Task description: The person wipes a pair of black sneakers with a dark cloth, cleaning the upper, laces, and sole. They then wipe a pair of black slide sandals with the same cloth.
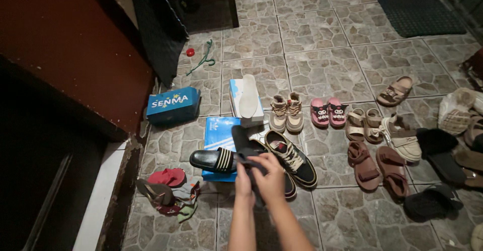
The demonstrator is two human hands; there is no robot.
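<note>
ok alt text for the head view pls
Both hands, left hand and right hand, grip a dark shoe above a blue shoebox on a tiled floor, with sandals and sneakers around.

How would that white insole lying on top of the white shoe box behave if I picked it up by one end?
The white insole looks thin and flat, so it would probably bend or droop and feel very light. It lies loose on the white box and overhangs its edge, so a nudge might slide it off.
</note>
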